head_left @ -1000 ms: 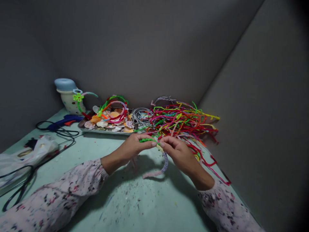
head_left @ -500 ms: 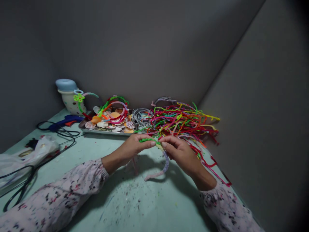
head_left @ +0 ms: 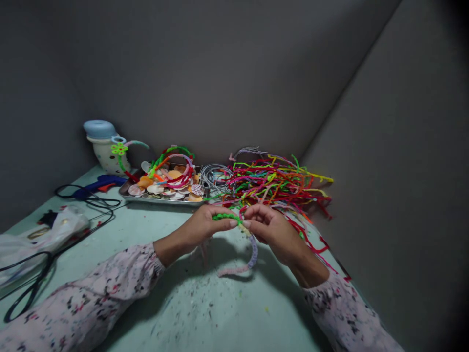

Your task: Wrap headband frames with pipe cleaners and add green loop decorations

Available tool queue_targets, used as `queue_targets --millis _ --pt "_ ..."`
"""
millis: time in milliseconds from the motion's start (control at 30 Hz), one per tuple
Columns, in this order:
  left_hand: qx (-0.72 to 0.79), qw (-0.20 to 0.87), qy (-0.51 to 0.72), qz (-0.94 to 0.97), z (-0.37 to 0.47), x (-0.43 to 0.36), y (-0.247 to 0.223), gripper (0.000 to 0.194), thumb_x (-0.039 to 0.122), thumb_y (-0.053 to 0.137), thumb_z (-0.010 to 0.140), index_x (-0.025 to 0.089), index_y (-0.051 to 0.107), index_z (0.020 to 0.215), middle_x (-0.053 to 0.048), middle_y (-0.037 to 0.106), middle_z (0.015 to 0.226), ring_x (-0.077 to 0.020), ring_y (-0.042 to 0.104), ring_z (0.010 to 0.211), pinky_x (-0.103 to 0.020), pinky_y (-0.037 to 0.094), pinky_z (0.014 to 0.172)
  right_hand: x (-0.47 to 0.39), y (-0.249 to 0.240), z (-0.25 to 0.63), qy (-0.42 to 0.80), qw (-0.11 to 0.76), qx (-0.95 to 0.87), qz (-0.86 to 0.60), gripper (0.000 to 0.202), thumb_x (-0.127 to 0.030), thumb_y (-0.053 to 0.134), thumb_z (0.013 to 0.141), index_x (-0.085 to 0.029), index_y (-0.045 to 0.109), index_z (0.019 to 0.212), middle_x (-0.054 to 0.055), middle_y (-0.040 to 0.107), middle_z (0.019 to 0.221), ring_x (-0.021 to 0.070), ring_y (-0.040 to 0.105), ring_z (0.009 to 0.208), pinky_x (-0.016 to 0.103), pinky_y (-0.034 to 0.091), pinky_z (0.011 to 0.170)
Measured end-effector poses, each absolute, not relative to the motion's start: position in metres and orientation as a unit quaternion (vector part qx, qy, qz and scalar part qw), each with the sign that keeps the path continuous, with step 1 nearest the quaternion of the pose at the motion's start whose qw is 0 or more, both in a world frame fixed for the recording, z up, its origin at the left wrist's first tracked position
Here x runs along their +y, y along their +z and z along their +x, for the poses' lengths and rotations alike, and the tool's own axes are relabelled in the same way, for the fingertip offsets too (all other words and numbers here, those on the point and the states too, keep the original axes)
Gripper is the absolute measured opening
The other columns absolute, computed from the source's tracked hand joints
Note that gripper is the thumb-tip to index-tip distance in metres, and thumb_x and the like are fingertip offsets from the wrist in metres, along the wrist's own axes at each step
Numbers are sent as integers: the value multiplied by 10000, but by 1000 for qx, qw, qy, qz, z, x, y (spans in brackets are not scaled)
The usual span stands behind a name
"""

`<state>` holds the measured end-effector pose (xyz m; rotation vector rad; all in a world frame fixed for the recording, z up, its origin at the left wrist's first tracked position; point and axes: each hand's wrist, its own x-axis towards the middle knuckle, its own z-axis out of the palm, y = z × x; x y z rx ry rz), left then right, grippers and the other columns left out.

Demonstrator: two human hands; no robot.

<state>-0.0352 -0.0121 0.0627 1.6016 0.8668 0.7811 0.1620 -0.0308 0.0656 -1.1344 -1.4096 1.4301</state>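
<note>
A curved band wrapped in fuzzy stems hangs between my hands, green at the top, then pale yellow, lilac and pink at its lower end. My left hand pinches its green part between thumb and fingers. From the other side, my right hand is closed with thumb and forefinger at the join of green and yellow, where a bit of pinkish-red stem sticks up. Another pink end of the band shows faintly below my left hand.
Behind my hands stand a metal tray of shells and finished bands, coiled wire and a heap of coloured stems. Leftward are a bottle, a blue glue gun, black cable and a plastic bag.
The fingers of my right hand have shifted slightly at the join, and the pinkish-red bit now stands more upright. The band's lower part has swung a little.
</note>
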Motion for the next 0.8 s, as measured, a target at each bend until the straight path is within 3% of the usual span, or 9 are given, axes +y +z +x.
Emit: queue_targets --millis 333,467,800 --pt "347 563 355 660 -36 -10 56 249 373 637 799 212 736 962 -45 692 961 -186 584 884 -313 425 823 -21 56 174 703 343 -494 -381 272 -409 694 762 -176 589 854 -27 559 689 58 409 504 198 265 462" --pt "353 560 348 664 -36 -10 58 276 366 652 786 249 731 1023 -43 699 1000 -198 587 929 -324 425 837 -19 51 176 699 337 -506 -378 245 -376 705 760 -168 609 848 -28 563 684 53 422 504 199 261 465" --pt "387 540 345 663 -35 -11 59 214 355 669 759 232 751 914 -26 710 940 -192 584 872 -323 428 813 -18 53 176 631 318 -566 -425 216 -366 681 751 -164 609 785 -46 505 611 71 423 502 221 275 475"
